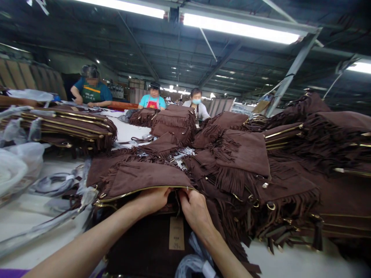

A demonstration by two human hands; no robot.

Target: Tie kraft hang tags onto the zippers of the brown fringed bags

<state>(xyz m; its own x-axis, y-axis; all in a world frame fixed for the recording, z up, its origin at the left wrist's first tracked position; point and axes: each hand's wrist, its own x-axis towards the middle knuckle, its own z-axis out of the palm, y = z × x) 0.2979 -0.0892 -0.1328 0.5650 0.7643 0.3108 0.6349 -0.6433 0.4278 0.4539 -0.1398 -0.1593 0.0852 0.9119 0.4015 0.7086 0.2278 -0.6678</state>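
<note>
A brown fringed bag (150, 175) lies in front of me, its gold zipper undone along the near edge. At the middle of that zipped opening, my left hand (156, 199) is closed on the bag's edge, its fingers partly hidden inside. Close beside it, my right hand (194, 206) pinches the same edge with curled fingers. Thin dark strands hang between the two hands. Below them lies a dark brown panel with a tan printed tag (176, 233). A coiled grey strap in clear wrap (193, 266) rests by my right forearm.
Stacked brown fringed bags (240, 150) crowd the right and the middle. Another zipped stack (78, 125) stands at the left, near clear plastic wrap (17, 166) and a wrapped coiled strap (55, 183). Across the white table, co-workers (92, 90) stand. A slanted metal post (294, 73) rises at right.
</note>
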